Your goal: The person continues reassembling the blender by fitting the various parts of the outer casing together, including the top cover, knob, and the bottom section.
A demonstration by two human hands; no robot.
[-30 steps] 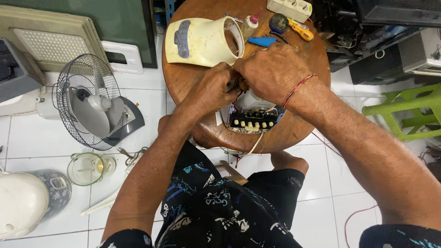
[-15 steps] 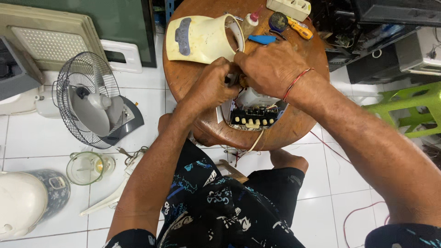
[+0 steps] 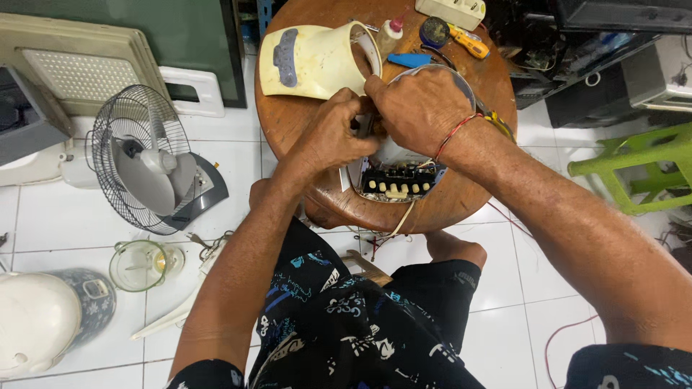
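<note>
On a round wooden table [image 3: 303,130] lies an opened white appliance base [image 3: 395,173] with a black switch panel and cream buttons facing me. My left hand [image 3: 333,133] and my right hand [image 3: 419,106] meet over its upper left part. Both are closed around a small dark tool or part [image 3: 365,126] between them; which hand grips it I cannot tell. A red string circles my right wrist. A cream plastic housing [image 3: 311,61] lies on its side just beyond my left hand.
At the table's far edge lie a small glue bottle [image 3: 393,29], a blue tool [image 3: 408,59], a yellow-handled screwdriver [image 3: 468,42] and a white power strip [image 3: 453,10]. A table fan [image 3: 144,162], glass jar [image 3: 138,265] and rice cooker [image 3: 50,317] sit on the floor left. Green stool [image 3: 634,169] at right.
Both hands stay pressed together over the appliance base, shifting only slightly. The view has moved a little; nothing was picked up or set down.
</note>
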